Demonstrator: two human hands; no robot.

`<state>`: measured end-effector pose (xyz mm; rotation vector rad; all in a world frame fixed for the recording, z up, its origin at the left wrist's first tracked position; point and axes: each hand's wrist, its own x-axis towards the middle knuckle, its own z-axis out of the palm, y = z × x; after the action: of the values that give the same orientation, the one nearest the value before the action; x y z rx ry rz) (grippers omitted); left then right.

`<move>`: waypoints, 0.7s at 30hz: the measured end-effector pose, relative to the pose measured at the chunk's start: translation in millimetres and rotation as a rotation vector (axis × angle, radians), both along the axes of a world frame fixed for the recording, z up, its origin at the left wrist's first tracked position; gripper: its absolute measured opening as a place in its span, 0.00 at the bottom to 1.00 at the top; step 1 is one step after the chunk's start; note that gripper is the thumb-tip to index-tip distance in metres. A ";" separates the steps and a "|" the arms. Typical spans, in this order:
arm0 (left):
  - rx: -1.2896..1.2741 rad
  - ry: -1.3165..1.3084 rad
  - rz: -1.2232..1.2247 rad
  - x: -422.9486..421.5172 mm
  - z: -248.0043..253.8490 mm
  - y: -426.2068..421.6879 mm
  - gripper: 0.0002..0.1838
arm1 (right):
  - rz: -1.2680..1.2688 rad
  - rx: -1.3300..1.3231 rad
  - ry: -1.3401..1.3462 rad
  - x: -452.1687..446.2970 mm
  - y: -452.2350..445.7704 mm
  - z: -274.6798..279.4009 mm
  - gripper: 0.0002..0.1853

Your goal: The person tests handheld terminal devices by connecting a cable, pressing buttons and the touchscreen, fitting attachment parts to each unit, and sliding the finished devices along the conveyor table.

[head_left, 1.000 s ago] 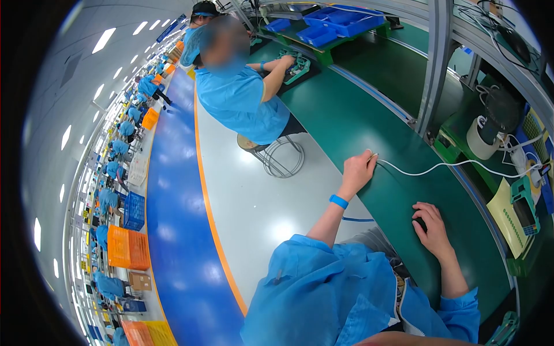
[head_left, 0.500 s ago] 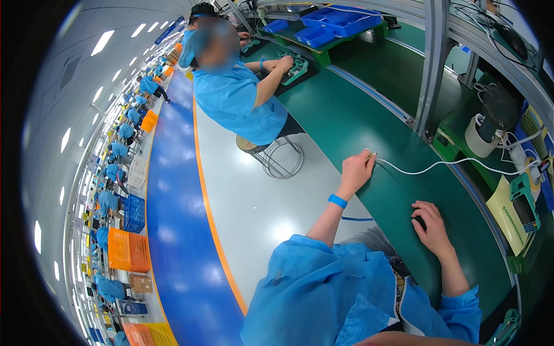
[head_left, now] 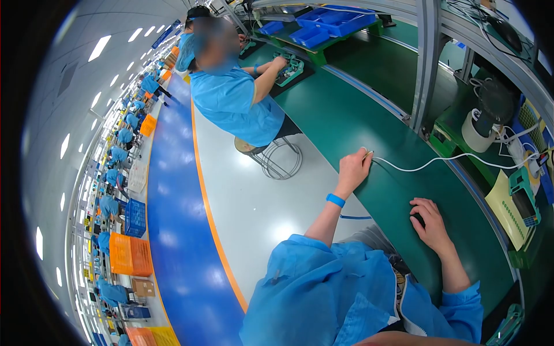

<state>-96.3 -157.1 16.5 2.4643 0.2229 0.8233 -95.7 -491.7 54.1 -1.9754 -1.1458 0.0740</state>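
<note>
the left hand (head_left: 353, 169), just past its blue wristband (head_left: 335, 200), has thumb and fingertips pinched together on the near end of a white cable (head_left: 415, 170); the tip itself is too small and covered to make out. from that pinch the cable's long axis leads away from the body, across the green bench (head_left: 392, 199), sagging first, then rising over the metal rail (head_left: 369, 94) at the far edge toward the clutter of plugs (head_left: 536, 163). the right hand (head_left: 433, 226) rests on the bench, fingers loosely curled and apart from the thumb, nothing visible in its grasp. the cable passes beyond its fingertips without touching, so the left hand is the nearer one. past the rail, a teal device (head_left: 522, 196) sits beside a yellow sheet (head_left: 503, 210).
</note>
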 end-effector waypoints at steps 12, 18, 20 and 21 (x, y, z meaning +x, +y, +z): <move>-0.004 -0.027 -0.007 0.6 0.1 -1.0 0.15 | 0.000 0.005 -0.010 -0.3 -0.3 0.8 0.11; -0.001 -0.031 -0.005 0.8 0.1 -1.0 0.14 | 0.005 0.005 -0.003 -0.4 -0.2 1.9 0.10; -0.006 -0.037 -0.008 0.5 0.9 -1.5 0.14 | 0.003 0.003 -0.002 -0.5 -0.5 1.8 0.10; -0.007 -0.039 -0.009 0.7 0.6 -1.4 0.14 | 0.002 0.002 -0.001 -0.4 -0.5 1.7 0.10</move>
<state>-95.6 -158.5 17.1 2.4385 0.1999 0.8641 -96.1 -492.2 55.8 -1.9731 -1.1484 0.0729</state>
